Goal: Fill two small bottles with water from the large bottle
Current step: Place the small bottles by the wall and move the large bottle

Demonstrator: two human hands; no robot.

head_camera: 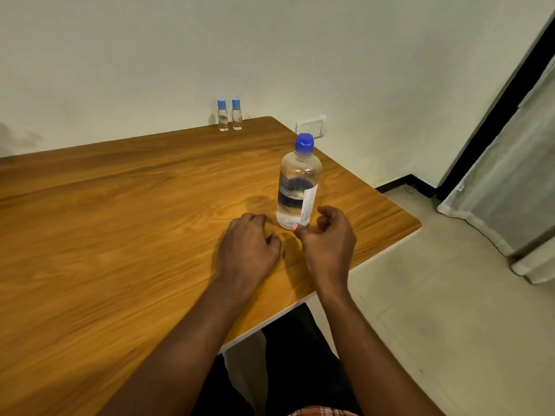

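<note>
**Both grips idle beside the big bottle**

The brown wood-grain table (120,205) runs out close on my right: its rounded corner and pale edge lie just past my right grip (326,238), with the grey tiled floor (450,295) beyond. To my left and ahead, the tabletop stretches wide to the cream wall.

I count one large clear plastic bottle (298,187), upright, part full of water, with a blue cap (304,142) on. It stands near the right edge, directly in front of my right grip. I count two small clear bottles, one on the left (222,117) and one on the right (237,115), each blue-capped, upright, side by side at the far edge against the wall, well apart from the large bottle.

My left grip (247,247) rests on the table with fingers loosely curled, clasping nothing. My right grip is loosely curled too and holds nothing; its thumb tip lies at the large bottle's base, and I cannot tell whether it touches.

A white wall socket (310,127) sits behind the table's far corner. A grey curtain (510,175) hangs at far right. Only bare tabletop lies between my grips and the small bottles.
</note>
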